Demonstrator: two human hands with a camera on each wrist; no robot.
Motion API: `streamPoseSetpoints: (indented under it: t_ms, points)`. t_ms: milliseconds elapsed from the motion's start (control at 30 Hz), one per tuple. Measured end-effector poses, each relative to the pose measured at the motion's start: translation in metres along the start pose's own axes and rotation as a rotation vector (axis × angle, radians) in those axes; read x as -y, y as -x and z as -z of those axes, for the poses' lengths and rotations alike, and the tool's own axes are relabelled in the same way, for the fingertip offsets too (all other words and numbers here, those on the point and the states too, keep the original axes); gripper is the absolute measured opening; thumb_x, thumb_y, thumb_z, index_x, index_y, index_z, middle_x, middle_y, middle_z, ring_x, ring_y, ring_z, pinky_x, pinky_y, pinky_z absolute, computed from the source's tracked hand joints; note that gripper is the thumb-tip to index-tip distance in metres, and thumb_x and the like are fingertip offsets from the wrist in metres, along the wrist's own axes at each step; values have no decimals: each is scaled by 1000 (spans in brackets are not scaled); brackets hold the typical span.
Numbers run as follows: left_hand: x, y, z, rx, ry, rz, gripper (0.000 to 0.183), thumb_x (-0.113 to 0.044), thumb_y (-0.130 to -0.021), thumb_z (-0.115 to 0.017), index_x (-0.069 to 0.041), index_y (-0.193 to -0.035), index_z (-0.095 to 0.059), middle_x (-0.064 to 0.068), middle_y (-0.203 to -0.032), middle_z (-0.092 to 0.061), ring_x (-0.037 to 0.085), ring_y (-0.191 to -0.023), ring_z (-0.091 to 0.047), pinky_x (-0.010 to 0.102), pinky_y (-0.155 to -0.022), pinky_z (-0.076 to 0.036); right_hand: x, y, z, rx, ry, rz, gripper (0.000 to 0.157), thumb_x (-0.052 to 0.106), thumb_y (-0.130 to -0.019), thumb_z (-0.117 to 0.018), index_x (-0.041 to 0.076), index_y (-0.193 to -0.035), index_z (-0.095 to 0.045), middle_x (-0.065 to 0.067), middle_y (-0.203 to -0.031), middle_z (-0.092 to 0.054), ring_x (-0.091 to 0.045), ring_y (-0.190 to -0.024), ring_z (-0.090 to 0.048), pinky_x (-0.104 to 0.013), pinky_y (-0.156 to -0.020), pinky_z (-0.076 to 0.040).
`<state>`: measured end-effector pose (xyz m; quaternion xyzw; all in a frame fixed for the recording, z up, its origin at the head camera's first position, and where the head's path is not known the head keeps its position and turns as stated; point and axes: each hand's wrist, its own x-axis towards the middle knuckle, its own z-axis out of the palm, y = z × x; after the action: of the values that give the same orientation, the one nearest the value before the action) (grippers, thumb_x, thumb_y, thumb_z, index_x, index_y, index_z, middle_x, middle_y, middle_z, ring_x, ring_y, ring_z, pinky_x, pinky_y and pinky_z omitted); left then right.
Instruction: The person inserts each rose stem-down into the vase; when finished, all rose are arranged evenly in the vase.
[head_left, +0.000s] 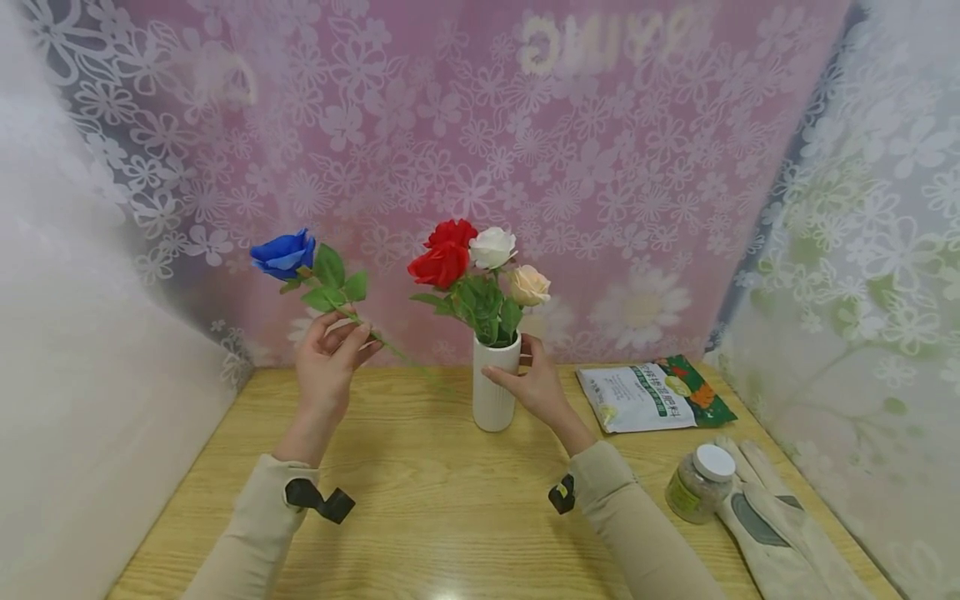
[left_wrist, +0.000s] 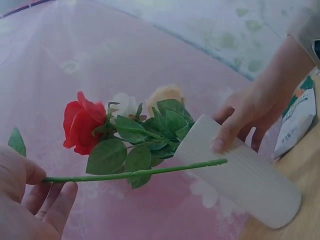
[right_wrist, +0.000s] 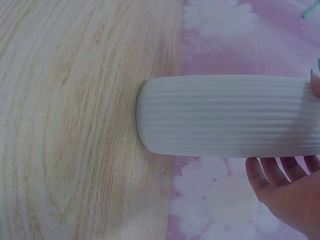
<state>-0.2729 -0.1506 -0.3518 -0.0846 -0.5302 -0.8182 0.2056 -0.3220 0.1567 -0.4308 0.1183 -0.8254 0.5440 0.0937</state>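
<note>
My left hand (head_left: 328,354) pinches the green stem (left_wrist: 135,173) of a blue rose (head_left: 283,255) between thumb and fingers. The bloom leans up to the left, and the bare stem end points down toward the vase. With thumb and fingers, my right hand (head_left: 534,379) grips a ribbed white vase (head_left: 495,392) near its rim. The vase stands upright on the table, its base on the wood in the right wrist view. Red roses (head_left: 442,260), a white rose (head_left: 492,247) and a cream rose (head_left: 529,285) rise out of it among green leaves (head_left: 480,304).
On the right of the wooden table (head_left: 420,517) lies a white and green fertilizer bag (head_left: 645,397). Nearer to me stand a jar with a white lid (head_left: 701,483) and pale work gloves (head_left: 780,525). A flowered pink curtain (head_left: 480,150) hangs behind the table.
</note>
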Motion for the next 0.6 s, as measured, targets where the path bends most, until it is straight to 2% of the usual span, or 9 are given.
streamPoseSetpoints:
  t_ms: [133, 333, 600]
  points:
    - [0, -3, -3, -43, 45, 14, 25, 5, -99, -69, -9, -119, -65, -1, -89, -75, 15, -84, -75, 34, -82, -66, 0, 0, 0, 2, -2, -4, 89, 45, -90, -84, 15, -159, -35, -11, -143, -52, -32, -125, -59, -50, -95, -60]
    - [-5, -7, -9, -79, 120, -11, 24, 5, -98, -69, -9, -117, -65, 1, -89, -76, 16, -85, -75, 35, -84, -66, 1, 0, 1, -3, 4, 8, 90, 43, -91, -84, 13, -159, -35, -13, -143, -52, -33, -125, -59, -51, -95, -60]
    - [-12, -6, -29, -111, 156, -35, 26, 7, -96, -71, -6, -118, -63, 3, -88, -75, 18, -83, -77, 35, -84, -66, -1, 0, 0, -5, 7, 9, 88, 43, -91, -84, 13, -158, -36, -12, -142, -53, -33, -124, -60, -50, -94, -61]
